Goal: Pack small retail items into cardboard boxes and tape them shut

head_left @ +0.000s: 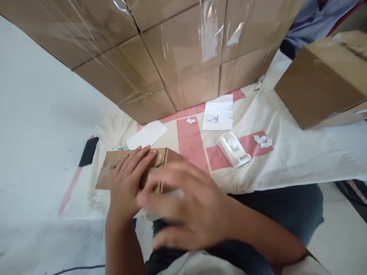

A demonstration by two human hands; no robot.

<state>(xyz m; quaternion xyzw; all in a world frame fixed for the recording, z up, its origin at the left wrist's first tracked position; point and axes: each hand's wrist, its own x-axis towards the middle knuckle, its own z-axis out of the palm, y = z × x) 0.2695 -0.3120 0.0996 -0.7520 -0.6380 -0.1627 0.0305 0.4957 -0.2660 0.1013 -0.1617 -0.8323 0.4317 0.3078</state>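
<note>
A small cardboard box lies near the front edge of the cloth-covered table. Across its top rests my left hand, fingers stretched out flat and touching the cardboard. My right hand is blurred by motion in front of the box's right end. Its fingers look curved and apart from the thumb, with nothing visible between them. A strip of clear tape shines on the box near its right end. The lower front of the box is partly hidden by both hands.
A stack of taped cardboard boxes rises at the back. White paper sheets, a white tape dispenser and small paper scraps lie on the cloth. Another carton stands right, near a person's clothing. A black object lies left.
</note>
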